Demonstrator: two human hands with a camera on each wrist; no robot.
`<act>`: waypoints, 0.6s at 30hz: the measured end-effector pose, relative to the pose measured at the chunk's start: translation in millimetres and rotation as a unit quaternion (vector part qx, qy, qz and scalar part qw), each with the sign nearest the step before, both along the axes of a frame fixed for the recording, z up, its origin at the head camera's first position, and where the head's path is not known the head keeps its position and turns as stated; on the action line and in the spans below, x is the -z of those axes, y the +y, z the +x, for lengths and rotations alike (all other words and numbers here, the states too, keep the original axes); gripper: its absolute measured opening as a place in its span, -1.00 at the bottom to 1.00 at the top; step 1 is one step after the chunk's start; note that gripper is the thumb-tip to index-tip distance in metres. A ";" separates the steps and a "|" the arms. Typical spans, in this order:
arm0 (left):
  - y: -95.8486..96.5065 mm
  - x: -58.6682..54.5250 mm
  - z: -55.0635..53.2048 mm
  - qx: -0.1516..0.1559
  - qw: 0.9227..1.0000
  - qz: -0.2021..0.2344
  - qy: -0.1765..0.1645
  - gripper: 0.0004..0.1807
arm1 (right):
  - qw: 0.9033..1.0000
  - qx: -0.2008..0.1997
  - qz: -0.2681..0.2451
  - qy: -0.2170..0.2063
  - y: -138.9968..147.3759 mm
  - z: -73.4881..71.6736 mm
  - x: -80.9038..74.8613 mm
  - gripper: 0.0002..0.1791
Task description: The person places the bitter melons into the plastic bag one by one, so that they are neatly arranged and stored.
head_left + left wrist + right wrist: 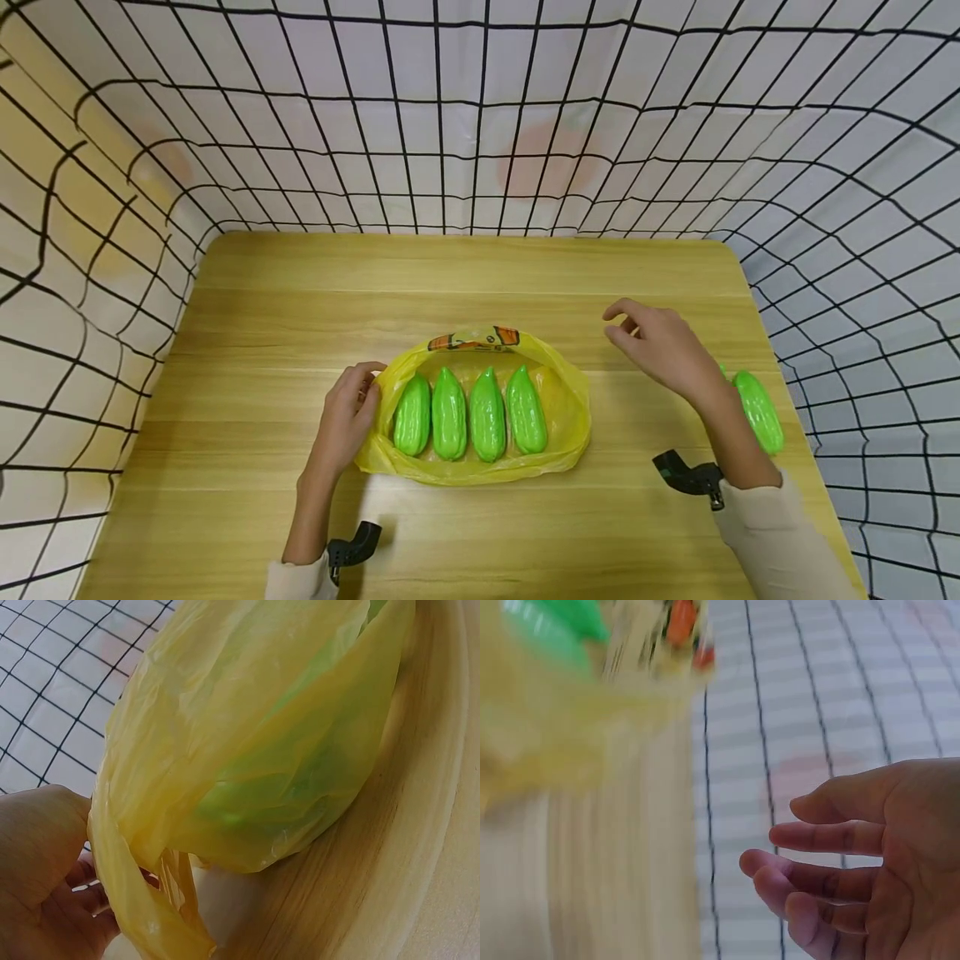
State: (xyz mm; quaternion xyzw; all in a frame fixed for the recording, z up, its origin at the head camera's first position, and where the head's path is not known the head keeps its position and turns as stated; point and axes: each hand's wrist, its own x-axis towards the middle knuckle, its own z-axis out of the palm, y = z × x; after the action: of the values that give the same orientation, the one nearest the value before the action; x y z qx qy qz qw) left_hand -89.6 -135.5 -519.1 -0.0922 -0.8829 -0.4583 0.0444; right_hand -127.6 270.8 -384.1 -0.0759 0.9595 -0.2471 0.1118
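A yellow plastic bag lies with its mouth spread wide on the wooden table. Inside it, several glossy green, cucumber-shaped vegetables lie side by side, stem ends away from me. My left hand grips the bag's left rim, its fingers curled at the plastic; in the left wrist view the bag's loose edge partly covers those fingers. Over the table to the right of the bag, my right hand holds nothing, its fingers loosely bent and thumb apart. Another green vegetable lies by my right forearm, with a bit of green showing behind the arm.
Black wire mesh rises along the back and both sides of the wooden table, with pale sheeting behind it. Small black cameras are strapped at both wrists. Orange print marks the bag's far rim.
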 end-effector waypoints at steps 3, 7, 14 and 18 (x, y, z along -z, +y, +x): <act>-0.3 0.0 0.4 0.000 1.000 -0.002 -0.002 -0.72 | 0.999 0.027 0.014 -0.018 30.7 1.8 5.6 -0.58; -0.7 2.1 0.9 0.001 1.000 0.000 -0.001 -0.72 | 0.997 0.055 0.030 -0.044 69.6 8.4 16.1 -0.52; -1.9 5.3 1.1 0.004 1.000 0.003 -0.002 -0.72 | 0.994 0.077 0.045 -0.067 116.1 21.9 35.6 -0.52; -1.9 6.0 1.1 0.006 1.000 0.003 -0.002 -0.73 | 0.993 0.078 0.051 -0.071 132.1 27.3 46.7 -0.54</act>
State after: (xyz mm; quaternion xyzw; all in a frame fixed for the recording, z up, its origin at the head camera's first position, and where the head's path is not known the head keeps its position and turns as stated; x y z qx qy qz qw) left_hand -88.5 -137.4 -525.1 -0.0965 -0.8810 -0.4615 0.0396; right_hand -100.3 403.0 -430.8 0.0230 0.9636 -0.2107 0.1632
